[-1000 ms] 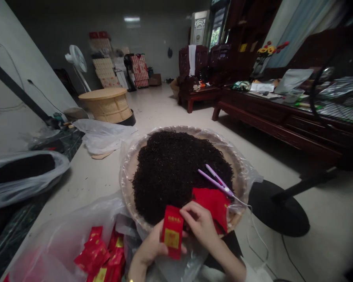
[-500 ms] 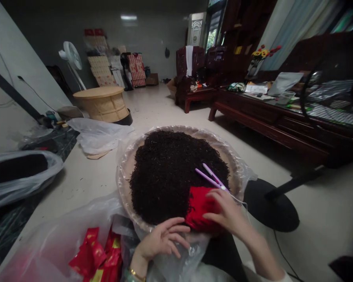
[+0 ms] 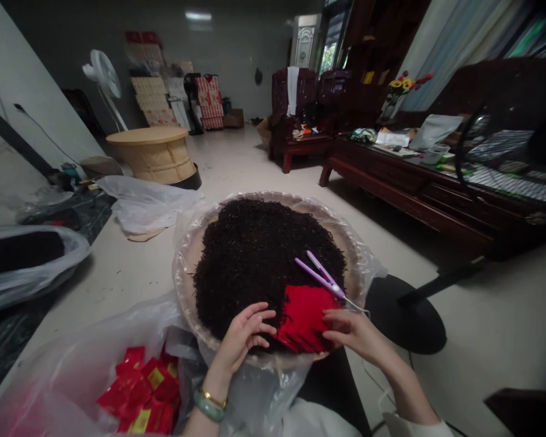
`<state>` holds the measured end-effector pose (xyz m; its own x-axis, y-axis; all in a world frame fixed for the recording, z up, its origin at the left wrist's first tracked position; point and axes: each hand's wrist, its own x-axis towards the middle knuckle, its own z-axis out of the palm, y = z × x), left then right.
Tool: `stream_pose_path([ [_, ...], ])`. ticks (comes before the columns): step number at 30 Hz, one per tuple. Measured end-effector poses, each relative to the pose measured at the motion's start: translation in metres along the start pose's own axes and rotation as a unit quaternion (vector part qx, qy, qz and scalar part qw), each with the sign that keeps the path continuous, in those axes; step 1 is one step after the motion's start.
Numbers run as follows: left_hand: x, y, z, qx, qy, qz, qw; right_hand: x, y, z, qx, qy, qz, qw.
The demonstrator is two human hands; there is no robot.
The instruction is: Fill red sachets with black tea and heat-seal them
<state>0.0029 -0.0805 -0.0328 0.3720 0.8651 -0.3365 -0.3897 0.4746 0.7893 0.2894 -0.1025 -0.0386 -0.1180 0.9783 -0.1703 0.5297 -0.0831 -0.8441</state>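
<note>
A wide round basket (image 3: pixel 360 237), lined with clear plastic, holds a heap of dark loose tea leaves (image 3: pixel 259 255). At its near right lies a flat red pile (image 3: pixel 306 312), perhaps packets, with dark bits along its left edge. My right hand (image 3: pixel 357 332) is at the pile's right edge, thumb and fingers apart, holding nothing visible. Left of the pile, over the leaves, is my left hand (image 3: pixel 248 331), fingers spread with nothing in them. A purple handheld sealer or straightener (image 3: pixel 321 276) rests behind the pile, its two arms apart and its white cord trailing right.
Red packets (image 3: pixel 141 388) lie in a clear plastic bag at the lower left. Another plastic-lined container (image 3: pixel 75 255) of dark material stands at left. A black round stand base (image 3: pixel 407 315) is right of the basket. A low dark wooden table (image 3: pixel 404 188) runs behind.
My right hand has drawn back from over the red pile to its right edge. My left hand has moved up and left over the leaves. The view has shifted slightly.
</note>
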Motion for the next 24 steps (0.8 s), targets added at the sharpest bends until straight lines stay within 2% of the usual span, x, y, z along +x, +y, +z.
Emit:
stream_pose_path([
  [5, 0.002, -0.001, 0.005, 0.019, 0.017, 0.013, 1.000, -0.005, 0.002, 0.005, -0.027, 0.040, -0.046, 0.998],
  [9, 0.001, 0.000, 0.007, 0.034, 0.021, 0.031, 0.999, -0.005, 0.004, 0.012, -0.034, 0.062, -0.052, 0.996],
  [13, 0.000, -0.001, 0.008, 0.038, 0.028, 0.034, 0.998, -0.005, 0.006, 0.012, -0.019, 0.051, -0.050, 0.997],
  [17, -0.002, -0.003, 0.007, 0.040, 0.034, 0.033, 0.998, -0.006, 0.004, 0.011, -0.040, 0.045, -0.078, 0.995],
  [21, -0.001, -0.005, 0.005, 0.070, 0.039, 0.042, 0.996, -0.011, -0.003, 0.009, -0.081, 0.109, -0.131, 0.982],
  [24, -0.002, -0.003, 0.008, 0.138, 0.041, 0.072, 0.987, -0.020, -0.021, 0.000, -0.075, 0.168, -0.162, 0.970],
])
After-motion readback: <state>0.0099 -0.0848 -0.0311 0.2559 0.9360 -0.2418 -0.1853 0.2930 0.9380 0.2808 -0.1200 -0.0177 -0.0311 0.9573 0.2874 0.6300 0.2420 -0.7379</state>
